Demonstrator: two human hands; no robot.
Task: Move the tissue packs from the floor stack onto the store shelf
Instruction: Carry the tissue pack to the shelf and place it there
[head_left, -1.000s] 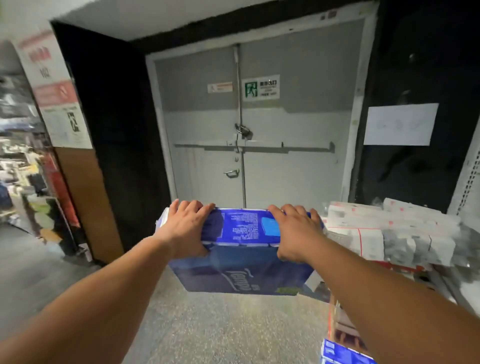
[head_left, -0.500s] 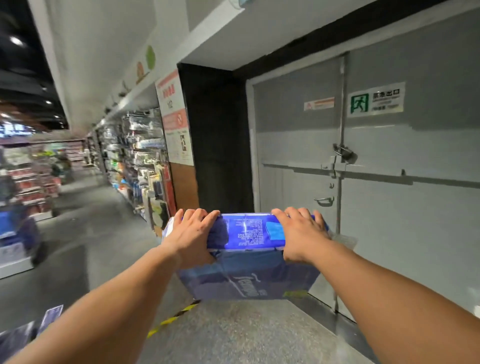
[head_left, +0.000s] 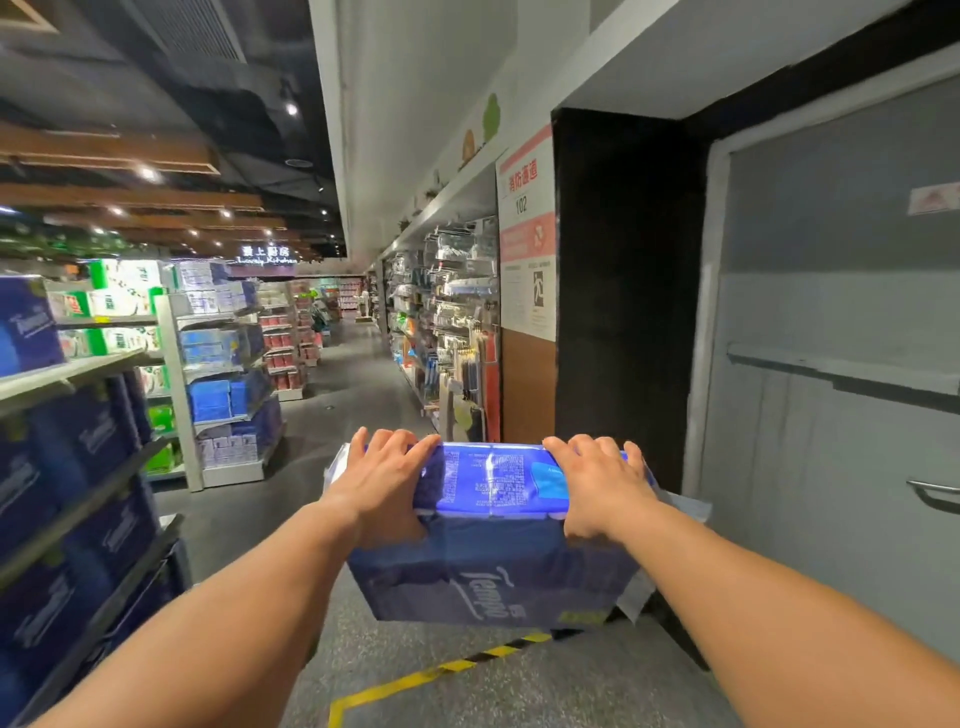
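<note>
I carry a blue tissue pack in the air at waist height in front of me. My left hand grips its left end, fingers curled over the top edge. My right hand grips its right end the same way. The store shelf stands at the left, its tiers filled with dark blue tissue packs. The floor stack is out of view.
A grey double door and a black wall are at the right. Yellow-black tape marks the floor below the pack. An aisle runs ahead between further shelves and a hanging-goods rack.
My view has swung left from the door and the white packs toward the aisle and the shelf. Both hands keep the same hold on the pack.
</note>
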